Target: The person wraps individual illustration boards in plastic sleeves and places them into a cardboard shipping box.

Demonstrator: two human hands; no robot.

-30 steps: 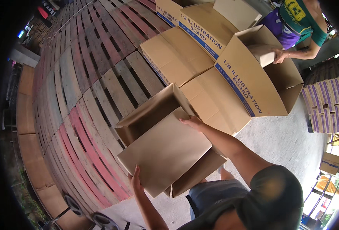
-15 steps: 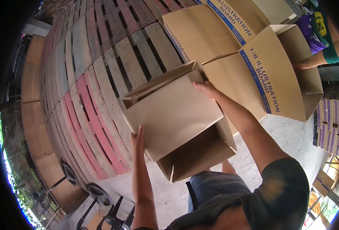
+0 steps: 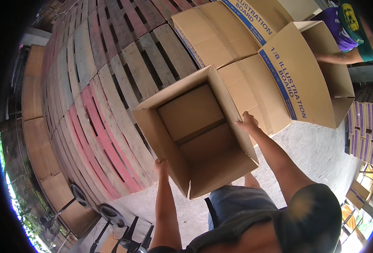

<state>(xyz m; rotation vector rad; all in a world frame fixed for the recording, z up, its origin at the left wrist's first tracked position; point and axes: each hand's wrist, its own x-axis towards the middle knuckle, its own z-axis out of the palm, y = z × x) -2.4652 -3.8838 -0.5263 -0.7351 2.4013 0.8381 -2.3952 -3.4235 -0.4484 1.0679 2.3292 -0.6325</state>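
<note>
An open cardboard box (image 3: 243, 145) stands in front of me, its mouth facing up. Inside, bottom panels and a darker strip between them are visible. My right hand (image 3: 249, 123) is closed at the box's right wall, thumb against the edge. On the opposite side, my left hand (image 3: 162, 166) is closed against the left wall, its fingers partly hidden. What supports the box underneath is out of sight.
Wooden pallets (image 3: 110, 101), some painted pink, fill the left and far side. Closed cartons (image 3: 254, 92) sit to the right, beside a large open carton (image 3: 298, 80) with a co-worker's arm (image 3: 338, 57) reaching in. Fans (image 3: 112, 215) stand lower left.
The flat cardboard panel that lay across the box's mouth no longer covers it, and the interior shows. My right hand has come nearer along the right wall; my left hand has shifted slightly right and nearer.
</note>
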